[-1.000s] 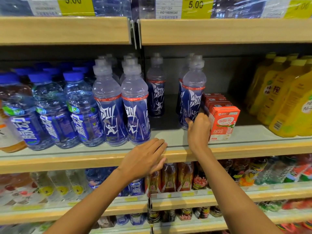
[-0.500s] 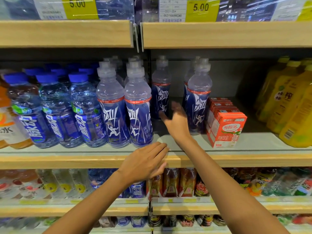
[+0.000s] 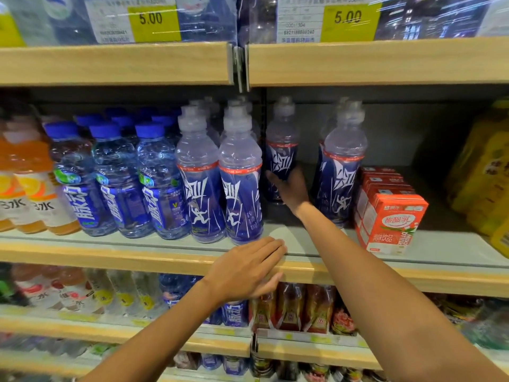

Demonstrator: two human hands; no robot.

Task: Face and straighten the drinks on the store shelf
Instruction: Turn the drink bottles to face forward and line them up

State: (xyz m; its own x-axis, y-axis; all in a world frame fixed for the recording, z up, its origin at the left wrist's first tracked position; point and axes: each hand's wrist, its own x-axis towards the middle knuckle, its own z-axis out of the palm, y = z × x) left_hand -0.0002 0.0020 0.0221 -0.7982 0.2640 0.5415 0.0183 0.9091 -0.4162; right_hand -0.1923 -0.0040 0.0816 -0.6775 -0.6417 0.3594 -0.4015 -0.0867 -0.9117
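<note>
Clear sport-cap bottles with dark blue labels stand on the middle shelf (image 3: 344, 274). Two front ones (image 3: 220, 183) sit at the shelf edge; another front bottle (image 3: 343, 164) stands to the right. One bottle (image 3: 281, 150) stands set back in the gap between them. My right hand (image 3: 289, 188) reaches into that gap and its fingers wrap the lower part of the set-back bottle. My left hand (image 3: 248, 268) lies flat, fingers together, on the shelf's wooden front lip, holding nothing.
Blue-capped water bottles (image 3: 115, 177) and orange drinks (image 3: 24, 183) fill the shelf's left. Red drink cartons (image 3: 388, 216) stand right of the blue bottles, yellow bottles (image 3: 484, 172) further right. Price tags (image 3: 154, 22) hang on the shelf above. Lower shelves hold more drinks.
My right hand left the right front bottle, moved left and reached deeper into the gap, closing on the set-back bottle. My left hand stayed on the shelf lip.
</note>
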